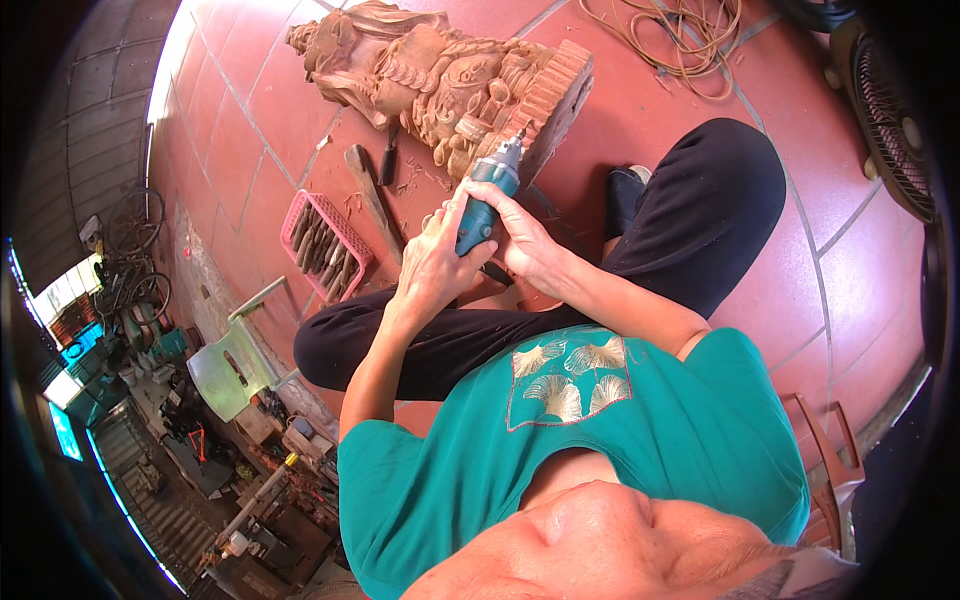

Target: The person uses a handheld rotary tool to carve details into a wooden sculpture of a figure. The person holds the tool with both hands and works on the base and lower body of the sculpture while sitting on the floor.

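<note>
Left hand and right hand are clasping the grinder; I'm worrying a slipping grip might send its bit gouging the nearby statue.

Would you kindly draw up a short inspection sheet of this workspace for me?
Surface: red tiled floor, wood chips scattered near the carving.
Job's things: carved wooden figure lying down; teal rotary tool, tip at the figure's base, contact unclear.
Clutter: pink basket of brown stick-like pieces; wooden bar beside it.
Hands: left hand and right hand both grip the tool.
Cables: tan coil on the floor; cord or hose, cannot tell.
Surroundings: fan right; pale green chair left.
</note>
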The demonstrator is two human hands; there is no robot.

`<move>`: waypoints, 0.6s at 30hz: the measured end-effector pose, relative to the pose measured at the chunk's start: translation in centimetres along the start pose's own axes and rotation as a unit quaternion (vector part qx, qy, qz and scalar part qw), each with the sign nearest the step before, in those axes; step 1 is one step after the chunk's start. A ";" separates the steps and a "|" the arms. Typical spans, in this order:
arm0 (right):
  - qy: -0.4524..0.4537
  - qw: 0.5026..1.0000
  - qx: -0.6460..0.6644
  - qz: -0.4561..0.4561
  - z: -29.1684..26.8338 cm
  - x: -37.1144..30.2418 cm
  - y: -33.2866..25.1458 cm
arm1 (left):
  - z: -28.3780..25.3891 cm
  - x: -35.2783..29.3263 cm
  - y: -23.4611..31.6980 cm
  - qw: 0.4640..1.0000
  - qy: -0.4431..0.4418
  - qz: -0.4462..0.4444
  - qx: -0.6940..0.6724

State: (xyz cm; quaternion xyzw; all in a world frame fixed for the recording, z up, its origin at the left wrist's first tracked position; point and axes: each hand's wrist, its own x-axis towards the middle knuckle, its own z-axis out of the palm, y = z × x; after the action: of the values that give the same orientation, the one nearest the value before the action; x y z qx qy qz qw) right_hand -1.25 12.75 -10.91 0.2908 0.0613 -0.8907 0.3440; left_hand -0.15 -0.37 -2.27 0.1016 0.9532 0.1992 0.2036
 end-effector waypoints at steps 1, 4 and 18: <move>0.004 1.000 -0.005 0.000 0.4 -0.3 -0.2 | 0.1 -0.1 -0.1 1.000 0.006 0.004 0.002; 0.006 1.000 -0.011 -0.003 0.4 -0.2 -0.1 | 0.2 -0.1 -0.2 1.000 0.011 -0.001 0.003; 0.001 1.000 0.002 -0.003 0.8 0.5 -0.2 | 0.3 0.0 -0.3 1.000 0.026 -0.015 -0.001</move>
State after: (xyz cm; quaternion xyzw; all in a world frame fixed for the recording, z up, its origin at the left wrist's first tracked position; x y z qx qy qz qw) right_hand -1.99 12.35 -10.56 0.2924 0.0611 -0.8915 0.3407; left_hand -0.06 -0.59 -2.62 0.0824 0.9594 0.1995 0.1816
